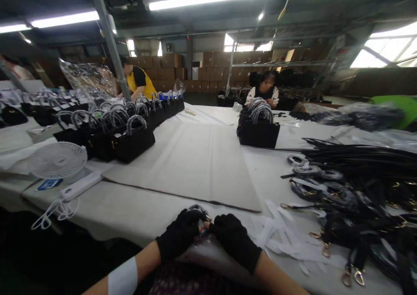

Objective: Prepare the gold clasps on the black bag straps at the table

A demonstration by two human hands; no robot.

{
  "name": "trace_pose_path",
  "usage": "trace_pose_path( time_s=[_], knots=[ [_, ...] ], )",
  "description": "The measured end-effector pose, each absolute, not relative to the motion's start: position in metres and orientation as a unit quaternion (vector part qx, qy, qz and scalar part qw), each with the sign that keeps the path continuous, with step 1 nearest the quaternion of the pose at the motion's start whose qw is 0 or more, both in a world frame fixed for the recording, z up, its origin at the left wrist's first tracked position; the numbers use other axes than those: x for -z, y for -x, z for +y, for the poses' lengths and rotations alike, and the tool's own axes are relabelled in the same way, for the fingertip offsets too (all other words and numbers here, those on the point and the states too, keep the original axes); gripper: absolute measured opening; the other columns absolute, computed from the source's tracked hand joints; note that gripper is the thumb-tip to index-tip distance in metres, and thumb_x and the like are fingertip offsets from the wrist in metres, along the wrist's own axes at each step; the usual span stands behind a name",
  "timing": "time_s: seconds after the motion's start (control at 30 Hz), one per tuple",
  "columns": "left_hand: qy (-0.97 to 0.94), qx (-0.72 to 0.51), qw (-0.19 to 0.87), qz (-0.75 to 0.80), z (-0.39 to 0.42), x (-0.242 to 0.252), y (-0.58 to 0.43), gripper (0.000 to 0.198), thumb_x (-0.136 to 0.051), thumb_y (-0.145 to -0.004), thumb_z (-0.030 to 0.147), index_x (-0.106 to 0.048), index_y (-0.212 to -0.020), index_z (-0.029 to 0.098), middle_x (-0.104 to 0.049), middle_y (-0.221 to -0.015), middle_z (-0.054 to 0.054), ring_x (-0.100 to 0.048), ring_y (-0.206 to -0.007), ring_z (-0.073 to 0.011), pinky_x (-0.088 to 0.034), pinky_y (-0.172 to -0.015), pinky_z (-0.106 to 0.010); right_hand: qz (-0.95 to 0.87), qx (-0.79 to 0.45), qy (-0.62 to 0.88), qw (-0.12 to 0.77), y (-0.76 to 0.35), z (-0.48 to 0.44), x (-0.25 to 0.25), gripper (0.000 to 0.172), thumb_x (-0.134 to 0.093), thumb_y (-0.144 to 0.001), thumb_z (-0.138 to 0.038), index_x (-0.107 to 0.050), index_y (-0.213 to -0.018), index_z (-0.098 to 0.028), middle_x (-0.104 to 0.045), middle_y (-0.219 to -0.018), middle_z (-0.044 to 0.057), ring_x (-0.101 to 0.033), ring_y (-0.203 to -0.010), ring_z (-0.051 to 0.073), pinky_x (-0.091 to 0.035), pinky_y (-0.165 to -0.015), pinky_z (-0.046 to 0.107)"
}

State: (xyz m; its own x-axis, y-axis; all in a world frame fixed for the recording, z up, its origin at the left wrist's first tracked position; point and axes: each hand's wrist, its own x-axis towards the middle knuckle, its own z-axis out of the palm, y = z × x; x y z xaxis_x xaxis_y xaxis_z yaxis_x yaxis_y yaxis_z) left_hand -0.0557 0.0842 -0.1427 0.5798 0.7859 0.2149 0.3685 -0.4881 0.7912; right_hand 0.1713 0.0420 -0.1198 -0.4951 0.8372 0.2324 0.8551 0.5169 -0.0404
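Both my hands wear black gloves and meet at the near edge of the white table (182, 164). My left hand (179, 236) and my right hand (235, 240) are closed together on a small plastic-wrapped strap piece (199, 211) that pokes up between the fingertips. A clear plastic sheet (208, 253) lies under my wrists. A white band wraps my left forearm. Just right of my right hand lie white paper strips (283, 232), and beyond them a heap of black straps with gold clasps (355, 199).
Rows of black handbags with wrapped handles (130, 134) stand at the left; one more bag group (259, 127) sits mid-table. A white fan (57, 159) and its cord lie at front left. Two seated people work at the far end. Cardboard boxes line the back wall.
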Motion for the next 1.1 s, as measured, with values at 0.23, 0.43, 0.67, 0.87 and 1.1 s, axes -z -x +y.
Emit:
trace_pose_path(
  time_s=[0.23,0.43,0.67,0.87,1.1],
  knots=[
    [-0.854,-0.265,0.33,0.302,0.098,0.145,0.059,0.03,-0.064,-0.088,0.019,-0.071,-0.117,0.022,-0.064,-0.133,-0.009,-0.056,-0.127,-0.0273,-0.044,-0.111,-0.045,-0.749,-0.122,0.577,0.302,-0.167,0.062,0.107,0.04,-0.046,-0.095,-0.026,-0.057,-0.13,-0.01,-0.068,-0.12,0.016,-0.065,-0.105,0.023,-0.052,-0.095,0.039],
    [-0.922,-0.218,0.163,0.275,0.098,0.164,0.067,0.034,-0.06,-0.092,0.02,-0.067,-0.124,0.026,-0.061,-0.137,-0.01,-0.052,-0.131,-0.0286,-0.032,-0.12,-0.056,-0.702,-0.252,0.607,0.274,-0.143,0.088,0.114,0.024,-0.054,-0.088,-0.029,-0.073,-0.09,-0.015,-0.074,-0.089,0.01,-0.069,-0.087,0.026,-0.051,-0.076,0.036],
    [-0.932,-0.191,0.085,0.296,0.095,0.159,0.064,0.034,-0.063,-0.091,0.021,-0.066,-0.124,0.028,-0.067,-0.123,-0.009,-0.062,-0.116,-0.0322,-0.044,-0.109,-0.059,-0.686,-0.314,0.6,0.267,-0.151,0.098,0.107,0.016,-0.051,-0.076,-0.018,-0.065,-0.069,-0.016,-0.068,-0.071,0.005,-0.062,-0.074,0.021,-0.042,-0.066,0.03],
    [-0.92,-0.147,0.175,0.318,0.088,0.134,0.064,0.064,-0.063,-0.088,0.013,-0.044,-0.149,0.023,-0.052,-0.148,-0.015,-0.048,-0.137,-0.0342,-0.036,-0.117,-0.062,-0.662,-0.38,0.592,0.259,-0.158,0.091,0.104,0.025,-0.051,-0.075,-0.023,-0.071,-0.089,-0.014,-0.073,-0.084,0.009,-0.065,-0.081,0.023,-0.046,-0.072,0.033],
    [-0.909,-0.193,0.226,0.291,0.091,0.139,0.069,0.059,-0.059,-0.088,0.012,-0.049,-0.145,0.024,-0.053,-0.147,-0.014,-0.048,-0.137,-0.0337,-0.039,-0.116,-0.059,-0.623,-0.368,0.636,0.268,-0.156,0.081,0.107,0.047,-0.048,-0.083,-0.042,-0.062,-0.116,-0.011,-0.07,-0.081,0.011,-0.064,-0.075,0.027,-0.046,-0.067,0.038]
  ],
)
